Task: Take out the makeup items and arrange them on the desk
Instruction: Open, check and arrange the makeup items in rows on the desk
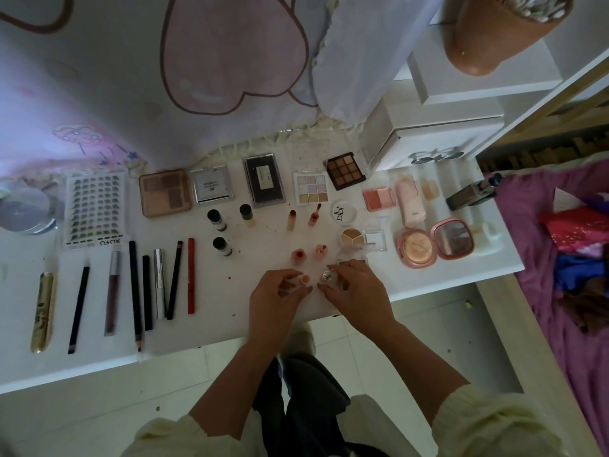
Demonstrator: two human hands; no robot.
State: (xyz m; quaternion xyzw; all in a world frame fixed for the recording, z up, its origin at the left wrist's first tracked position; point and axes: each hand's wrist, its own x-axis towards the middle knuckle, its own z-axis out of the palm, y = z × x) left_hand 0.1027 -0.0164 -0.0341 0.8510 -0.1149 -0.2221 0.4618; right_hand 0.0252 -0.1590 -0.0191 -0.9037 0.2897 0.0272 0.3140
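Many makeup items lie in rows on the white desk (211, 328). Near the front edge my left hand (275, 296) holds a small peach-topped tube (304, 278) with curled fingers. Beside it my right hand (357, 291) grips a small clear bottle with a silver cap (327, 275). Just behind my hands stand a red-topped lip pot (299, 255) and a pink one (320, 250). Further back stand two lipsticks (292, 220) and several palettes, among them a brown eyeshadow palette (346, 170).
Pencils and liners (171, 280) lie in a row at the left, with a gold tube (43, 313) and a lash card (95, 207). Compacts (435, 242) and a blush (379, 198) sit at the right. White boxes (438, 140) stand behind; a purple bedspread (560, 285) borders the right.
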